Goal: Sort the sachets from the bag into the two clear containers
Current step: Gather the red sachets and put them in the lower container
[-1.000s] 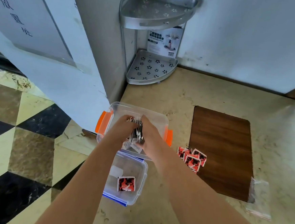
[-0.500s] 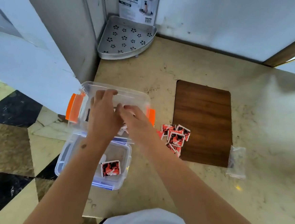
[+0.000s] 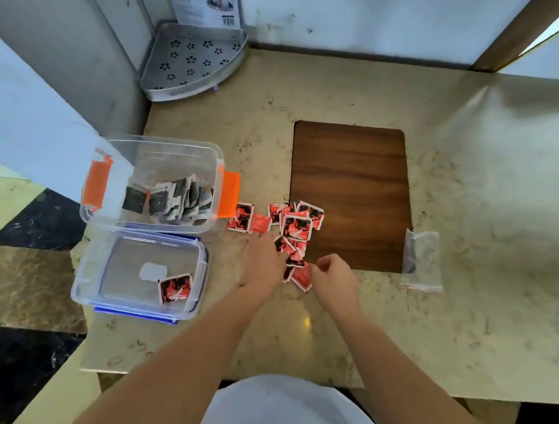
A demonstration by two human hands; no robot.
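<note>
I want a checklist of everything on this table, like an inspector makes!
Surface: marble counter, wooden board on it.
Job's things: orange-latched container holds dark sachets; blue-latched container holds one red sachet; red sachets loose in a pile; clear bag lies flat.
Clutter: metal corner shelf.
Grippers: left hand flat at the pile; right hand curled beside it; no sachet visibly held.
Cables: nothing seen.
Surroundings: tiled floor, white walls.
</note>
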